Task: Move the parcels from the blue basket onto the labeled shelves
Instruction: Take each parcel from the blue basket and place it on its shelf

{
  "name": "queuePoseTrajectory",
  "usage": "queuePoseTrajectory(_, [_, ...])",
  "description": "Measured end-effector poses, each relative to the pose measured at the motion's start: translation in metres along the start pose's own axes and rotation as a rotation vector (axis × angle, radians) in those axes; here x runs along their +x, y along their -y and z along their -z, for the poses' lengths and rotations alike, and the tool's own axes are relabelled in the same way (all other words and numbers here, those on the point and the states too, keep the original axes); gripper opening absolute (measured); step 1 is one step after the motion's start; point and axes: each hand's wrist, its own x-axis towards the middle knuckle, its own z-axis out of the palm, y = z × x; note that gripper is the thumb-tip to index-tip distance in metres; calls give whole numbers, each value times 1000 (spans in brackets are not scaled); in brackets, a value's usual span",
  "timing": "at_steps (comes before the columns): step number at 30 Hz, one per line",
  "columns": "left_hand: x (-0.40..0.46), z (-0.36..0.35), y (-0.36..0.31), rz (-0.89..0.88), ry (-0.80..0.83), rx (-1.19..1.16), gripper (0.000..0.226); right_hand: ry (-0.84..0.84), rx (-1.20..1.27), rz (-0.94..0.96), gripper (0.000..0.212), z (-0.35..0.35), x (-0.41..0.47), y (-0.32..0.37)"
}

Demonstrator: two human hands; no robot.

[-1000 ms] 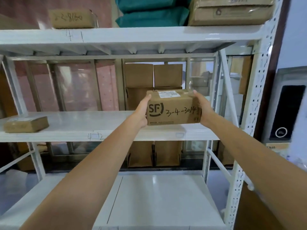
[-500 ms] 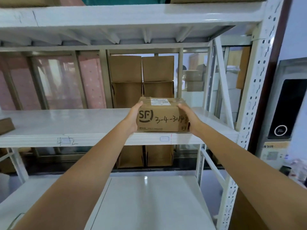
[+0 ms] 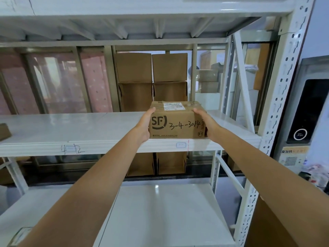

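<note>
A brown cardboard parcel [image 3: 176, 122], printed "SF" and hand-marked "3-4-3014", rests at the front edge of the white middle shelf [image 3: 71, 129]. My left hand [image 3: 145, 125] presses its left side and my right hand [image 3: 204, 122] presses its right side. A white label is stuck on the parcel's top. The shelf's front lip carries a handwritten "4-2" mark to the left and a small tag just under the parcel. The blue basket is out of view.
Another brown parcel [image 3: 4, 131] pokes in at the shelf's left edge. A lower white shelf [image 3: 160, 211] lies beneath. Open cardboard boxes [image 3: 151, 82] stand behind the rack. The perforated rack upright [image 3: 283, 97] rises at right, next to a black wall device [image 3: 309, 111].
The parcel has come down from mid-air onto the middle shelf's front edge, both hands still on it. The view has tilted down, so the top shelf's parcels left the frame.
</note>
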Motion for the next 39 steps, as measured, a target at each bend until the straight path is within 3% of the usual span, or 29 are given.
queuePoseTrajectory(8, [-6,1,-2,-16,-2,48,37,2,22,2,48,1,-9,7])
queuePoseTrajectory(11, [-11,9,-5,-27,5,100,40,-117,70,32,74,8,-16,6])
queuePoseTrajectory(13, [-14,17,-6,-25,-26,97,55,-188,22,57,84,14,-26,2])
queuePoseTrajectory(15, [-15,23,-7,-32,-71,61,77,-216,14,96,80,20,-37,-4])
queuePoseTrajectory(17, [-21,28,-3,-59,-97,41,81,-244,10,126,72,26,-51,-15])
queuePoseTrajectory(23, [-46,34,42,-153,-275,41,52,-303,-43,162,55,39,-97,-64])
queuePoseTrajectory(27, [-71,27,83,-115,-319,41,45,-232,-94,112,43,54,-117,-91])
queuePoseTrajectory(39, [-115,-51,253,239,-234,208,50,70,-307,-226,57,136,-163,-209])
